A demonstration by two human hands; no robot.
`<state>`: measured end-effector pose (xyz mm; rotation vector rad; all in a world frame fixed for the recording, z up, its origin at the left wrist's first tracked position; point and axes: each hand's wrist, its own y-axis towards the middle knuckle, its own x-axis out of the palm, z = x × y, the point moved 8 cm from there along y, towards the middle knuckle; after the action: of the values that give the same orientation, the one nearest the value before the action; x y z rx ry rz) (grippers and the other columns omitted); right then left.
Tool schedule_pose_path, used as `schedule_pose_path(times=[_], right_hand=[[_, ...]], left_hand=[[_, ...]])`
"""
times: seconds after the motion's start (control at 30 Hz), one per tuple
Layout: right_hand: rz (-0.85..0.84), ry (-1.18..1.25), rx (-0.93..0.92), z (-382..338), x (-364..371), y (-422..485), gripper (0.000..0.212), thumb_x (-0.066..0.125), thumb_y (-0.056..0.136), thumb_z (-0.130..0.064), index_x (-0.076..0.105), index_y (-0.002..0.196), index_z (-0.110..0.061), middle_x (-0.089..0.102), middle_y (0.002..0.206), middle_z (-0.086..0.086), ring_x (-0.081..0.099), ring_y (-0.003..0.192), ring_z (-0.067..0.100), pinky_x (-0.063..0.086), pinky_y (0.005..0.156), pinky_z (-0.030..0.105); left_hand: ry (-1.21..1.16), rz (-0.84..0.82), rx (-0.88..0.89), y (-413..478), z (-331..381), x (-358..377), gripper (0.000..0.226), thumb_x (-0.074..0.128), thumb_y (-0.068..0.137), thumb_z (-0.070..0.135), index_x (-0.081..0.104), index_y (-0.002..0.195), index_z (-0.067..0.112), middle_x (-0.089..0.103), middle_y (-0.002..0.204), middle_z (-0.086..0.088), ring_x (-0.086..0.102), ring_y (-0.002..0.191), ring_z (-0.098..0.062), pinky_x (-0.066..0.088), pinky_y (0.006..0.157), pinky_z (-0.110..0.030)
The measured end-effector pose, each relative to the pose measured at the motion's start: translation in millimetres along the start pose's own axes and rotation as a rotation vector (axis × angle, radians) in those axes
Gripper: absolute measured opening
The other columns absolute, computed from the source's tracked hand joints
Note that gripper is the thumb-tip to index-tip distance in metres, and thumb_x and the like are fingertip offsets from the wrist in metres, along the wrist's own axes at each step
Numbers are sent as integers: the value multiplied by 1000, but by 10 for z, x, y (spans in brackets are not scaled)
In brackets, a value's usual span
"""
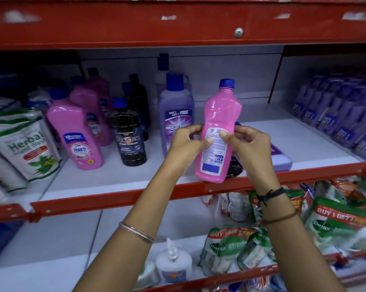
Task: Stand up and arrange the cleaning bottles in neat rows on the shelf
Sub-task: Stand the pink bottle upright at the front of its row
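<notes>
A pink bottle [216, 127] with a blue cap is held upright in front of the white shelf [123, 175], its back label facing me. My left hand [186, 142] grips its left side and my right hand [247, 144] grips its right side. On the shelf stand a row of pink bottles [74, 131], a row of black bottles [131, 140] and an upright purple bottle [175, 114]. Behind the held bottle a purple bottle [281, 157] lies on its side, partly hidden by my right hand.
White herbal hand-wash pouches [24, 144] crowd the shelf's left end. Packed rows of purple bottles [338, 119] fill the bay to the right. The red shelf lip [114, 199] runs across below. The lower shelf holds green refill pouches [293, 228] and a white pump bottle [173, 264].
</notes>
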<state>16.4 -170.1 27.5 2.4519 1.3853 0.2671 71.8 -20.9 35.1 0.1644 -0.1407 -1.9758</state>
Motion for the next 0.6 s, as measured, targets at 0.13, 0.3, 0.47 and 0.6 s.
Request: schedule_pose_path(times=[0.13, 0.3, 0.47, 0.6], right_hand=[[-72, -21, -90, -237, 505, -220, 39, 79, 73, -24, 68, 107, -8, 74, 100, 11, 73, 86, 24, 60, 78, 45], [-163, 19, -125, -347, 1375, -427, 42, 77, 76, -20, 64, 112, -4, 72, 106, 12, 70, 92, 27, 59, 78, 40], [-273, 72, -121, -356, 2249, -652, 43, 76, 77, -21, 61, 114, -7, 71, 105, 8, 71, 90, 25, 59, 75, 36], [-364, 77, -116, -293, 2762, -758, 43, 76, 76, -24, 61, 114, -11, 71, 107, 7, 71, 90, 21, 59, 75, 35]], left_hand=[[47, 122, 102, -289, 143, -572, 39, 70, 76, 2, 61, 114, 7, 69, 102, -11, 69, 85, -22, 58, 76, -34], [65, 272, 136, -593, 219, -1442, 46, 66, 76, -5, 58, 120, 5, 68, 101, -11, 68, 85, -20, 59, 74, -31], [92, 395, 142, -862, 172, -2245, 45, 64, 77, -6, 57, 119, 7, 68, 103, -15, 67, 87, -24, 58, 78, -37], [101, 497, 149, -989, 5, -2712, 45, 66, 76, -4, 56, 118, 9, 66, 107, -14, 65, 90, -24, 55, 83, -40]])
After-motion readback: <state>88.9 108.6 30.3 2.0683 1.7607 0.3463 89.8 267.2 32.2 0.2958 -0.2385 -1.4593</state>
